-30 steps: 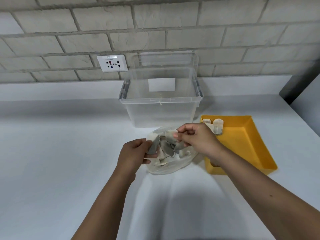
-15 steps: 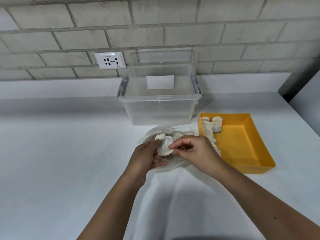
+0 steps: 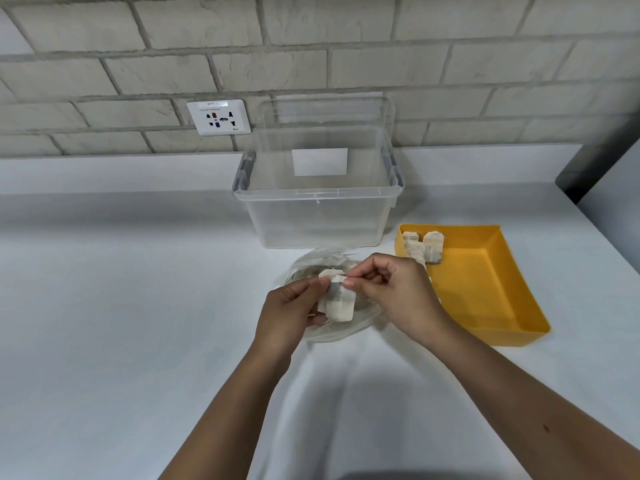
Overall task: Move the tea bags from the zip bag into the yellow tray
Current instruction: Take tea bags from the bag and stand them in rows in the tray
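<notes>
Tea bags (image 3: pixel 341 303) now lifted out of zip bag (image 3: pixel 313 266), pinched by left hand (image 3: pixel 287 313), right hand (image 3: pixel 394 299)

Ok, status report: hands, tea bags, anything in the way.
Both hands pinching: left hand, right hand on tea bag clump above zip bag. In yellow tray, far-left corner: other tea bags. Nothing between hands and tray.
</notes>
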